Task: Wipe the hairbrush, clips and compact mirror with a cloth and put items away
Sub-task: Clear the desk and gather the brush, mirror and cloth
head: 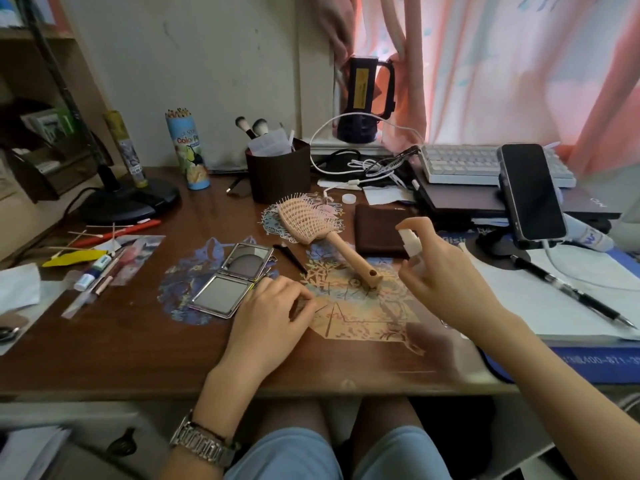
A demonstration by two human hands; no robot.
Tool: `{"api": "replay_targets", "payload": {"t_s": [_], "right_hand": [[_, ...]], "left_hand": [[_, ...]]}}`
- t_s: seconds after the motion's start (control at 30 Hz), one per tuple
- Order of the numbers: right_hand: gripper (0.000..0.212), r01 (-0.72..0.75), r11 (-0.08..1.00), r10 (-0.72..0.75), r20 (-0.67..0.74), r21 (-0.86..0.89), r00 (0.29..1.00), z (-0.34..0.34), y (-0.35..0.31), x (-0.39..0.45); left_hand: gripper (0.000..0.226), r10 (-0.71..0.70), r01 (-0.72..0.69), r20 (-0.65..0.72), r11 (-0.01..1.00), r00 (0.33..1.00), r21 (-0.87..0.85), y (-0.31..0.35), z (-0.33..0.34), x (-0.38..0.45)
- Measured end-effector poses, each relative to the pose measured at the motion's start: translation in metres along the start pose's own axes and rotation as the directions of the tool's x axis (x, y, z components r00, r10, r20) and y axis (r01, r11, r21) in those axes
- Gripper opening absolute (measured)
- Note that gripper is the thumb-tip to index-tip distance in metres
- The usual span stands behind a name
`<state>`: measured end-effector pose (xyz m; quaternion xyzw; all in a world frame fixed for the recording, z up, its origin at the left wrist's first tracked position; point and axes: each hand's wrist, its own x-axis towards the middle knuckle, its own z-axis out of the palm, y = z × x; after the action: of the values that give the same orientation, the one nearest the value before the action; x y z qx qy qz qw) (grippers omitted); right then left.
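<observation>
Seated at a wooden desk (pixel 114 344), knees showing below its near edge. Left hand (pixel 268 315) resting on the desk near the middle of the near edge, fingers curled loosely, thumb and forefinger tips brought together; whether anything small is pinched there cannot be told. Right hand (pixel 446 275) raised above the desk toward the right, wrapped round a small spray bottle (pixel 410 245), forefinger on the pump head, nozzle facing left toward the hairbrush (pixel 323 230).

Compact mirror (pixel 230 278) lying open and flat, just beside the left hand on its left, the near corner almost touching the knuckles. Judged light, hinged and fragile in the glass; best lifted by the metal frame edges, never by the mirror faces.

Black hair clip (pixel 291 256) lying between mirror and brush handle, just beyond the left hand. Judged small, stiff and springy; pinch at the tail end.

Hairbrush lying diagonally at mid-desk, handle end toward the near edge between the two hands, vented head pointing away. Judged light and rigid, with flexible pins likely to snag fabric; hold by the wooden handle.

Brown cloth (pixel 377 230) folded flat beyond the right hand, just right of the brush. Soft, limp; gather at one edge.

Brush holder (pixel 278 173) and keyboard (pixel 485 164) toward the far edge.
</observation>
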<state>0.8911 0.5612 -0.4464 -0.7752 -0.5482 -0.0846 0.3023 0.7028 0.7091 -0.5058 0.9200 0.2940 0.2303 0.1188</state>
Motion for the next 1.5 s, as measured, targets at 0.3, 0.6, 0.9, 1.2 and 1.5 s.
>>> {"api": "replay_targets", "payload": {"t_s": [0.3,0.6,0.9,1.2,1.5], "right_hand": [[0.034,-0.02,0.999,0.021,0.021,-0.05,1.0,0.002,0.002,-0.001],[0.051,-0.039,0.999,0.039,0.022,-0.016,0.999,0.005,0.0,0.003],[0.048,0.013,0.999,-0.014,0.033,0.03,0.999,0.011,-0.021,0.03],[0.054,0.093,0.996,-0.091,0.093,-0.009,0.991,0.041,-0.031,0.056],[0.048,0.111,0.994,-0.11,0.132,-0.005,0.985,0.058,-0.043,0.069]], "left_hand": [[0.024,0.013,-0.013,0.001,1.0,1.0,-0.002,0.0,0.0,-0.002],[0.027,0.003,-0.003,0.019,1.0,1.0,-0.008,0.0,-0.002,-0.003],[0.021,-0.1,0.093,-0.074,0.991,0.992,-0.098,-0.016,-0.026,-0.001],[0.057,-0.349,0.35,-0.079,0.937,0.934,-0.001,-0.058,-0.046,0.002],[0.072,-0.386,0.387,-0.011,0.922,0.922,0.024,-0.072,-0.04,0.008]]}}
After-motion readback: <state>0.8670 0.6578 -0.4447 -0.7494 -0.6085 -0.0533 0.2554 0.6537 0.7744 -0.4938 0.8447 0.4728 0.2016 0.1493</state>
